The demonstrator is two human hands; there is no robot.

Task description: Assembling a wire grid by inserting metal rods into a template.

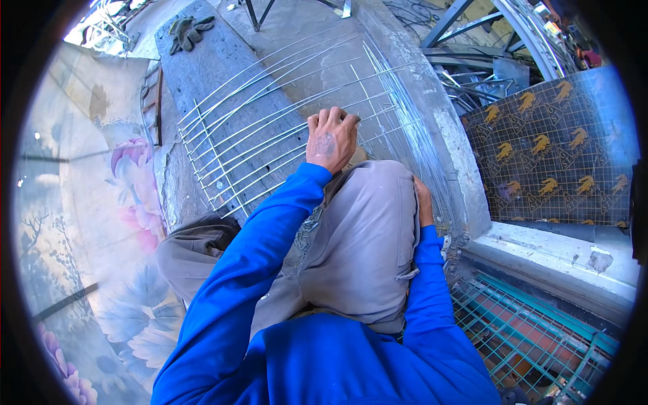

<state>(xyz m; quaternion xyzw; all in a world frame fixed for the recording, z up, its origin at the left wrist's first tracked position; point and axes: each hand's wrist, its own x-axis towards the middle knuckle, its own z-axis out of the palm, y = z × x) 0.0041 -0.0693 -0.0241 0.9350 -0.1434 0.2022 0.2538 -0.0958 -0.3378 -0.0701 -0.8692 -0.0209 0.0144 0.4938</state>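
My left hand (331, 140) is closed, knuckles up, over the near rods of a grid of thin metal rods (233, 145). The fingers curl under, so what they hold is hidden. Long rods in the grid run side by side, with short cross rods near their left ends and another toward the right. My right hand (424, 202) is down beside my right knee. Its fingers are hidden behind the trouser leg. Just beyond that knee lies a bundle of loose thin rods (413, 131).
Under the grid is a grey board (202, 67), with a dark glove (190, 34) at its far end. A flowered sheet (101, 202) covers the left side. To the right are a concrete ledge (466, 162), a dark patterned panel (553, 148), metal frames (496, 54) and a green wire mesh (526, 337).
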